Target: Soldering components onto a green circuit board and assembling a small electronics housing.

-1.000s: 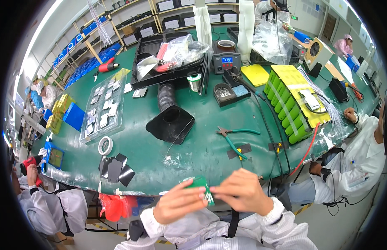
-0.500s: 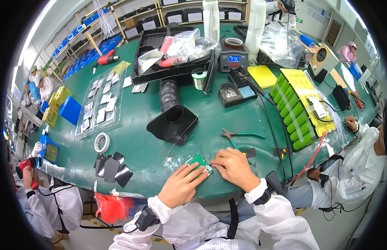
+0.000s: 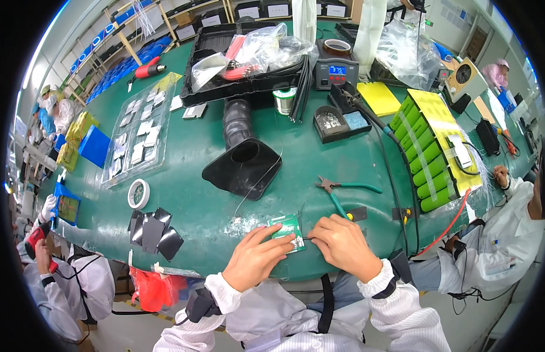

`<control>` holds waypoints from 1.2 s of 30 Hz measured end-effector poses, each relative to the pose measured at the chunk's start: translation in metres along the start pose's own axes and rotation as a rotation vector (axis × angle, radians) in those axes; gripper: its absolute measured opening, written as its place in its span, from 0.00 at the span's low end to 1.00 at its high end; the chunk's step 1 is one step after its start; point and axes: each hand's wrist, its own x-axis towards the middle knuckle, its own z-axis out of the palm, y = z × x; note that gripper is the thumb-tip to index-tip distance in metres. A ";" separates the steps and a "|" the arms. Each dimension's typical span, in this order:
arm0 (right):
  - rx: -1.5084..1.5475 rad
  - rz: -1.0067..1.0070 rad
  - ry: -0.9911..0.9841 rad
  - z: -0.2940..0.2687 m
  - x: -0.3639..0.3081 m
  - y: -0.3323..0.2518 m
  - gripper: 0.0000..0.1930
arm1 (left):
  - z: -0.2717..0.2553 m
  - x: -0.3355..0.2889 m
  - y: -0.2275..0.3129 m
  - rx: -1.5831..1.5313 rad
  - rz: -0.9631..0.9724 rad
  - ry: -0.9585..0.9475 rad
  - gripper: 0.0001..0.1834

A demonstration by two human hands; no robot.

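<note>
A green circuit board [image 3: 292, 225] lies at the near middle of the bench, turned almost square to me. My left hand [image 3: 253, 258] holds it from the left, fingers across its surface and near edge; the thumb is mostly hidden. At the board's right edge, my right hand [image 3: 344, 245] is closed in a pinch on a short, thin dark piece [image 3: 306, 237] that looks like a wire end. Just beyond the right hand rest green-handled cutters [image 3: 355, 188], jaws apart. A black funnel-shaped fume hood [image 3: 244, 176] stands beyond the board, a thin wire strand running past it.
Left are a white tape roll [image 3: 138, 193], black sheets [image 3: 155, 232] and a clear tray [image 3: 111, 176] of small parts. Farther back stand a soldering station [image 3: 337, 75], a solder spool [image 3: 284, 101] and a black bin [image 3: 196, 97]. A green-cell battery pack [image 3: 428, 155] sits right; co-workers flank both sides.
My right hand has shifted right, away from the board's middle, showing the thin dark piece in its pinch. The board has turned a little and more of it shows. The whole view has shifted slightly.
</note>
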 end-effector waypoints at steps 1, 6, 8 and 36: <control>0.002 0.001 0.001 -0.001 -0.001 -0.004 0.08 | 0.005 0.000 -0.005 -0.112 -0.004 -0.001 0.16; 0.044 -0.112 0.175 0.007 0.008 -0.016 0.23 | 0.006 -0.006 -0.005 -0.392 -0.222 0.007 0.21; 0.085 -0.100 0.131 0.009 0.006 -0.019 0.24 | 0.011 -0.010 -0.007 -0.404 -0.258 0.001 0.23; 0.262 0.036 0.239 0.025 0.002 -0.015 0.23 | 0.019 0.000 0.012 -0.101 -0.016 0.143 0.19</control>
